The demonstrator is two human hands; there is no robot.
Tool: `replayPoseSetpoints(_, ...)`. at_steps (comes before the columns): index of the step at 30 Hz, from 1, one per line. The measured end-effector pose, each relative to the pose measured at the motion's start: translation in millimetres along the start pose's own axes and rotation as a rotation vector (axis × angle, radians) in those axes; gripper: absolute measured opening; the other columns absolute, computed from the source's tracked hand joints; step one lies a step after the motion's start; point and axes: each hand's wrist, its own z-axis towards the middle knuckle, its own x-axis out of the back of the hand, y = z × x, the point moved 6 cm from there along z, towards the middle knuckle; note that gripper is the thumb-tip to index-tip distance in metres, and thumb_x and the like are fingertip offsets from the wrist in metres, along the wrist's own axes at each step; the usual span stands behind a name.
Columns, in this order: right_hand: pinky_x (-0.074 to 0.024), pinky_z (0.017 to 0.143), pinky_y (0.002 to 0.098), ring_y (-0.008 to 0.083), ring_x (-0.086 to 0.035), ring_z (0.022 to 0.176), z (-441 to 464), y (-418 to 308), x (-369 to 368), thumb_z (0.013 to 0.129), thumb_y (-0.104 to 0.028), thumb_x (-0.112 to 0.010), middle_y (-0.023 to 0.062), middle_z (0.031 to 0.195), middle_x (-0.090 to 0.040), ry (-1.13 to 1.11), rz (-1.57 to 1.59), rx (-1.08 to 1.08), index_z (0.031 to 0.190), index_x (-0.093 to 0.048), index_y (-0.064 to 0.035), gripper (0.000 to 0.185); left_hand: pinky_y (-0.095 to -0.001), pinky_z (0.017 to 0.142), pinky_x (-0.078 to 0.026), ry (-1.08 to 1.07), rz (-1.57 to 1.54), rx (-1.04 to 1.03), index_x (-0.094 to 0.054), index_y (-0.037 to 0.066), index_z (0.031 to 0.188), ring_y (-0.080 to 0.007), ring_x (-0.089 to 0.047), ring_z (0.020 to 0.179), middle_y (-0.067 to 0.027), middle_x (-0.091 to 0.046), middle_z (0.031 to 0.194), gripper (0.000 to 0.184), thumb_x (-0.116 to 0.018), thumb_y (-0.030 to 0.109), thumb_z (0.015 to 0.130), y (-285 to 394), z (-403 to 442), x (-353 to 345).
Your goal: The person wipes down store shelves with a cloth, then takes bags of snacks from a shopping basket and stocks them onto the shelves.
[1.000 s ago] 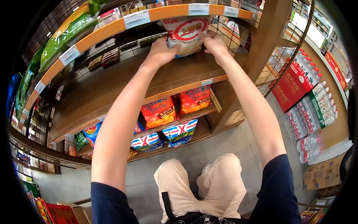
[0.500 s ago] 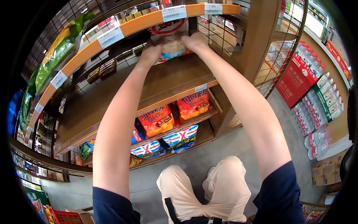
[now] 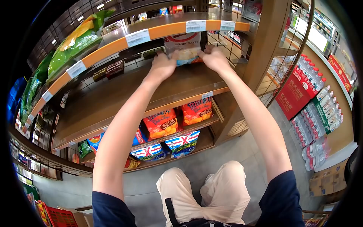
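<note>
A bag of shrimp flakes (image 3: 186, 48) stands upright at the back of the brown shelf (image 3: 151, 87), its top partly hidden by the orange-edged shelf above. My left hand (image 3: 164, 65) grips its left side, the thumb near the front and the fingers curled behind. On the opposite side my right hand (image 3: 215, 59) holds the bag's right edge with bent fingers. Some fingertips of both hands are hidden or slightly blurred.
Red chip bags (image 3: 160, 123) and blue-white bags (image 3: 183, 143) fill lower shelves. Green bags (image 3: 72, 47) stand on the upper left. A brown post (image 3: 261, 41) and wire side panel lie right. Bottled-water packs (image 3: 310, 121) and a red basket (image 3: 58, 217) stand farther off.
My view has shifted, so the shelves sit a little lower in it. Both hands remain at the bag's sides, and the lettering on its front shows more clearly below the upper shelf.
</note>
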Motion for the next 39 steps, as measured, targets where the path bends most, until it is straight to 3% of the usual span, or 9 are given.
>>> replayPoseSetpoints(9, -0.0530, 0.069, 0.0321, 0.0206, -0.068, 0.074, -48, -9, 20, 0.090, -0.014, -0.059, 0.0151, 0.085, -0.071, -0.053, 0.048, 0.015, 0.106, -0.063, 0.0077, 0.027, -0.0371, 0.082, -0.050, -0.029, -0.102, -0.250, -0.066, -0.005, 0.102, -0.0331, -0.067, 0.090, -0.0222, -0.068, 0.091, 0.025, -0.052, 0.014, 0.090, 47, -78, 12)
replayPoseSetpoints(10, -0.0524, 0.065, 0.0376, 0.0289, -0.067, 0.066, -52, -14, 21, 0.091, -0.016, -0.060, 0.0198, 0.079, -0.069, 0.038, 0.003, 0.055, 0.096, -0.066, 0.0067, 0.024, -0.0354, 0.079, -0.051, -0.090, -0.215, -0.210, -0.066, -0.005, 0.100, -0.0280, -0.068, 0.085, -0.0215, -0.068, 0.087, 0.023, -0.051, 0.008, 0.090, 47, -79, 7)
replayPoseSetpoints(14, -0.0518, 0.068, 0.0441, 0.0453, -0.061, 0.074, -40, -14, 5, 0.088, -0.022, -0.064, 0.0286, 0.077, -0.062, 0.049, -0.122, 0.151, 0.081, -0.066, 0.0069, 0.030, -0.0372, 0.075, -0.052, -0.107, -0.035, -0.217, -0.066, -0.005, 0.095, -0.0300, -0.068, 0.079, -0.0210, -0.068, 0.082, 0.021, -0.056, 0.011, 0.088, 22, -52, -20)
replayPoseSetpoints(21, -0.0527, 0.072, 0.0468, 0.0426, -0.064, 0.080, -31, -18, -2, 0.085, -0.014, -0.060, 0.0267, 0.078, -0.064, 0.071, 0.022, 0.119, 0.079, -0.064, 0.0054, 0.021, -0.0439, 0.075, -0.050, -0.140, 0.107, 0.013, -0.065, -0.005, 0.080, -0.0407, -0.064, 0.083, -0.0263, -0.064, 0.081, 0.034, -0.059, 0.027, 0.090, 26, -38, -22)
replayPoseSetpoints(23, -0.0523, 0.068, 0.0464, 0.0436, -0.063, 0.075, -42, -26, 10, 0.085, -0.013, -0.059, 0.0277, 0.075, -0.062, 0.050, 0.145, 0.041, 0.078, -0.064, 0.0069, 0.021, -0.0412, 0.063, -0.045, -0.107, -0.027, -0.026, -0.061, -0.005, 0.073, -0.0339, -0.058, 0.063, -0.0229, -0.060, 0.068, 0.040, -0.058, 0.031, 0.091, 33, -43, -20)
replayPoseSetpoints(25, -0.0501, 0.062, 0.0455, 0.0430, -0.063, 0.071, -56, -30, 18, 0.085, -0.011, -0.061, 0.0268, 0.072, -0.061, 0.024, 0.251, -0.030, 0.077, -0.062, 0.0062, 0.019, -0.0421, 0.072, -0.049, -0.160, -0.080, 0.056, -0.064, -0.002, 0.083, -0.0307, -0.066, 0.075, -0.0198, -0.065, 0.073, 0.030, -0.058, 0.027, 0.089, 50, -61, -9)
replayPoseSetpoints(29, -0.0456, 0.054, 0.0447, 0.0413, -0.058, 0.058, -97, -54, 46, 0.087, -0.011, -0.062, 0.0203, 0.058, -0.055, 0.117, 0.272, -0.146, 0.070, -0.050, 0.0022, 0.025, -0.0324, 0.048, -0.036, -0.254, -0.365, 0.354, -0.052, -0.001, 0.069, -0.0107, -0.038, 0.051, -0.0040, -0.045, 0.052, 0.036, -0.058, 0.026, 0.091, 52, -104, 8)
replayPoseSetpoints(35, -0.0317, 0.045, 0.0275, 0.0070, -0.034, 0.050, -139, -87, 80, 0.085, -0.008, -0.068, -0.0005, 0.051, -0.038, 0.156, 0.398, -0.402, 0.066, -0.046, -0.0022, 0.030, -0.0255, 0.044, -0.040, -0.087, -0.759, 0.718, -0.049, 0.006, 0.064, -0.0109, -0.048, 0.043, -0.0031, -0.051, 0.051, 0.039, -0.055, 0.027, 0.096, 91, -171, 67)
replayPoseSetpoints(39, -0.0297, 0.045, 0.0274, 0.0071, -0.031, 0.051, -161, -115, 118, 0.083, -0.004, -0.068, -0.0012, 0.052, -0.035, 0.143, 0.326, -0.433, 0.062, -0.041, -0.0047, 0.034, -0.0305, 0.060, -0.053, -0.202, -0.979, 0.736, -0.059, -0.001, 0.089, -0.0164, -0.061, 0.071, -0.0086, -0.060, 0.078, 0.028, -0.049, 0.023, 0.101, 116, -200, 103)
